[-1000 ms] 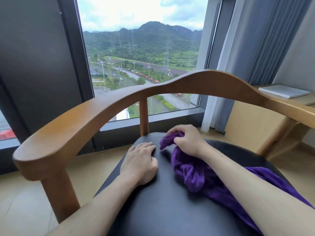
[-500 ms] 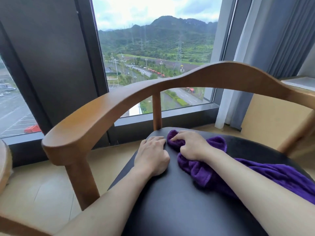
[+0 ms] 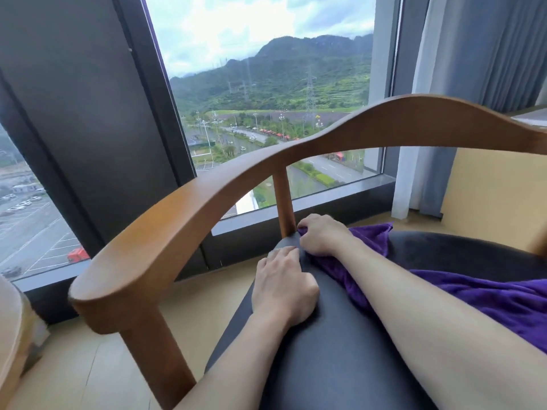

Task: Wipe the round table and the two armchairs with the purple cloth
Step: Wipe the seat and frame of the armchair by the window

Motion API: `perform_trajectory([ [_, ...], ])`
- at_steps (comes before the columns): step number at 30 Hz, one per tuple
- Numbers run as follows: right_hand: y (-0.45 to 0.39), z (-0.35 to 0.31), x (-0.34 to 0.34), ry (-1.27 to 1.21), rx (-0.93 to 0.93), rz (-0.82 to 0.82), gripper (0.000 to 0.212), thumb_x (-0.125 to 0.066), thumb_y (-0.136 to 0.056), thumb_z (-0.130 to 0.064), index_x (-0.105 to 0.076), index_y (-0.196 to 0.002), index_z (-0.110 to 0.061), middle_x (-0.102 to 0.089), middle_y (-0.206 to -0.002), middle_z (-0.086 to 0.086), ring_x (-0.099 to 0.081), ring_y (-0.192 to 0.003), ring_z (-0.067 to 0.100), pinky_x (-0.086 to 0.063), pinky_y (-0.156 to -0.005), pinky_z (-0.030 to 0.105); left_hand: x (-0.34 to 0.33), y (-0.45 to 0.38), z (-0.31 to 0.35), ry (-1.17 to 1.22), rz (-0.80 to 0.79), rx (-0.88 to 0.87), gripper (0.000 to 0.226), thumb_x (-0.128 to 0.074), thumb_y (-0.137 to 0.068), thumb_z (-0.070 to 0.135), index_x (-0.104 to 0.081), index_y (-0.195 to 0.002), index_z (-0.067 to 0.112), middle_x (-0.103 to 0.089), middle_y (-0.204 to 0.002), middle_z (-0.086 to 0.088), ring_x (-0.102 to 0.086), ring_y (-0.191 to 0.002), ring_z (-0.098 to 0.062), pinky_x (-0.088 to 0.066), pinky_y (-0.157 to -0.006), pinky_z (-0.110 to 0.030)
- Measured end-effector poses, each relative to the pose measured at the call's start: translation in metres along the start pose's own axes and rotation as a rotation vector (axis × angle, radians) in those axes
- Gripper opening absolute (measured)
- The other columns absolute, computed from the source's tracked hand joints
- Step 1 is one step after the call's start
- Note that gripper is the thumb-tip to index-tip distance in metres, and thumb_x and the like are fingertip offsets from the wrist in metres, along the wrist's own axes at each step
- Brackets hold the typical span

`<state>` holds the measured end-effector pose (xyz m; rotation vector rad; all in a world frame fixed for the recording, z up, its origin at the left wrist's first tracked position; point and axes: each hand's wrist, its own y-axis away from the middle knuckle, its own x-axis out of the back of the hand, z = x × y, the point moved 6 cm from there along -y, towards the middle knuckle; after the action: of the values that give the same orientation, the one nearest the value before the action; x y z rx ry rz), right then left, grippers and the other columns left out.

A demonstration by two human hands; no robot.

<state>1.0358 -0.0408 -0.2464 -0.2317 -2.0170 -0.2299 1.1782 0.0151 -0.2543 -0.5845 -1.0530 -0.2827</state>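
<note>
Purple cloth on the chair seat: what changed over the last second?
The right hand pushed the purple cloth away across the black seat to its far edge, up against the wooden back post. The left hand slid forward a little with it. Unchanged: right fingers grip the bunched cloth, the left hand rests flat on the seat, and the cloth's tail trails under the right forearm.

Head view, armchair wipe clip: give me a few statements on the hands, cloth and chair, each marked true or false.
1. The right hand grips the purple cloth. True.
2. The left hand holds the cloth too. False: it rests on the black seat, holding nothing.
3. The cloth lies on the wooden armrest. False: it lies on the seat.
4. The right hand is beside the back post at the seat's rear edge. True.
5. The curtain covers the window. False: it hangs to the right, leaving the glass open.
</note>
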Motion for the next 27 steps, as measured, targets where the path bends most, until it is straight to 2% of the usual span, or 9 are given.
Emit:
perform_trajectory([
  [4,0.009,0.002,0.01,-0.1,0.078,0.024,0.048,-0.047,-0.076,-0.022,-0.071,-0.114,-0.037,-0.061,-0.133,-0.007,-0.054,-0.122,0.019,-0.046,-0.102,0.033,0.002,0.003,0.002,0.004,-0.016,0.019,0.053,-0.034,-0.071,0.03,-0.054,-0.12,0.023,-0.056,-0.132,0.004,-0.043,-0.125,-0.016,-0.029,-0.105,-0.03],
  [9,0.039,0.013,0.022,-0.368,0.138,0.244,0.041,-0.037,-0.053,-0.018,-0.073,-0.064,-0.036,-0.072,-0.081,-0.014,-0.065,-0.088,0.011,-0.05,-0.079,0.025,0.007,0.007,0.007,0.009,-0.029,0.02,0.056,-0.035,-0.073,0.029,-0.053,-0.126,0.025,-0.055,-0.135,0.005,-0.042,-0.127,-0.015,-0.028,-0.108,-0.03],
  [11,0.037,0.022,0.03,-0.413,0.11,0.33,0.036,-0.043,-0.057,-0.018,-0.073,-0.07,-0.032,-0.072,-0.082,-0.012,-0.065,-0.088,0.013,-0.051,-0.079,0.026,0.009,0.008,0.008,0.002,-0.031,0.019,0.056,-0.035,-0.074,0.028,-0.052,-0.127,0.023,-0.054,-0.138,0.004,-0.042,-0.129,-0.016,-0.028,-0.109,-0.03],
  [13,0.026,0.029,0.039,-0.417,0.048,0.415,0.033,-0.052,-0.069,-0.013,-0.068,-0.095,-0.025,-0.065,-0.105,-0.003,-0.059,-0.1,0.018,-0.046,-0.085,0.027,0.009,0.007,0.009,0.006,-0.036,0.02,0.057,-0.035,-0.075,0.028,-0.052,-0.129,0.021,-0.052,-0.14,0.004,-0.04,-0.131,-0.016,-0.027,-0.111,-0.03],
  [16,0.0,0.024,0.03,-0.294,-0.066,0.257,0.052,-0.055,-0.074,-0.013,-0.05,-0.126,-0.013,-0.044,-0.134,0.01,-0.045,-0.123,0.028,-0.041,-0.103,0.036,0.006,0.006,0.007,0.005,-0.046,0.018,0.062,-0.033,-0.075,0.029,-0.048,-0.135,0.022,-0.049,-0.143,0.005,-0.037,-0.133,-0.016,-0.025,-0.112,-0.03],
  [18,-0.007,0.013,0.015,-0.092,-0.092,0.055,0.055,-0.05,-0.071,-0.026,-0.053,-0.125,-0.017,-0.049,-0.135,0.007,-0.048,-0.123,0.03,-0.044,-0.103,0.041,0.004,0.004,0.004,0.003,-0.042,0.011,0.065,-0.032,-0.075,0.03,-0.044,-0.139,0.023,-0.048,-0.144,0.006,-0.035,-0.134,-0.015,-0.023,-0.113,-0.03],
  [20,-0.008,0.008,0.008,0.015,-0.082,-0.03,0.052,-0.045,-0.066,-0.033,-0.06,-0.116,-0.027,-0.059,-0.126,0.001,-0.055,-0.112,0.026,-0.048,-0.098,0.043,0.003,0.003,0.002,0.006,-0.032,0.01,0.068,-0.032,-0.075,0.03,-0.042,-0.142,0.023,-0.047,-0.145,0.006,-0.035,-0.136,-0.014,-0.022,-0.114,-0.03],
  [24,-0.004,0.014,0.016,-0.085,-0.052,0.036,0.049,-0.047,-0.065,-0.031,-0.066,-0.11,-0.034,-0.065,-0.119,-0.005,-0.058,-0.104,0.02,-0.049,-0.094,0.037,0.004,0.004,0.005,0.008,-0.107,0.015,0.064,-0.034,-0.082,0.028,-0.038,-0.145,0.021,-0.039,-0.153,0.004,-0.029,-0.142,-0.013,-0.018,-0.119,-0.028],
  [27,0.001,0.015,0.018,-0.129,-0.036,0.075,0.044,-0.048,-0.064,-0.029,-0.068,-0.102,-0.035,-0.067,-0.114,-0.005,-0.058,-0.099,0.019,-0.048,-0.087,0.033,0.006,0.011,0.006,-0.071,-0.253,-0.042,0.057,-0.032,-0.095,0.03,-0.031,-0.151,0.019,-0.019,-0.164,0.0,-0.012,-0.15,-0.014,-0.009,-0.123,-0.032],
])
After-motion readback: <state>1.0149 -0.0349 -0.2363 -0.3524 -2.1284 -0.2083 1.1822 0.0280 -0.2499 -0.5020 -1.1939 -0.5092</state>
